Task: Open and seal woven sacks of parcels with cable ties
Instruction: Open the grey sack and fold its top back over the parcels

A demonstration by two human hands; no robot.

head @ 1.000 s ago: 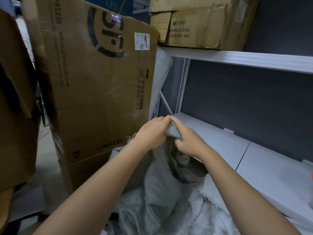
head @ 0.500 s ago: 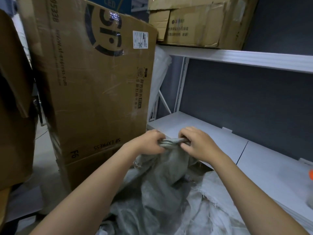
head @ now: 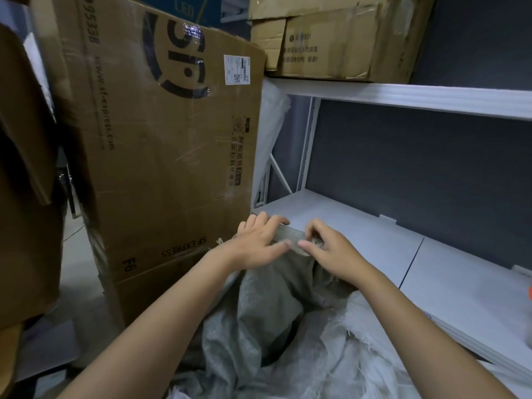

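Note:
A grey woven sack point(head: 267, 306) stands in front of me, its mouth raised to the edge of the low white shelf. My left hand point(head: 259, 243) pinches the sack's top hem between thumb and fingers. My right hand point(head: 331, 251) pinches the same hem just to the right, thumb on the near side. The strip of hem point(head: 290, 237) stretches between the two hands. A paler white woven sack point(head: 331, 361) lies crumpled below and to the right. No cable tie is visible.
A large brown SF Express carton point(head: 161, 156) leans close on the left. White metal shelving point(head: 374, 243) runs along the right with a dark back wall. More cartons point(head: 331, 38) sit on the upper shelf. Another brown box point(head: 23, 182) fills the far left.
Both hands have dropped from a bunched grip held high. They have spread apart, and the sack's hem is now stretched flat between them.

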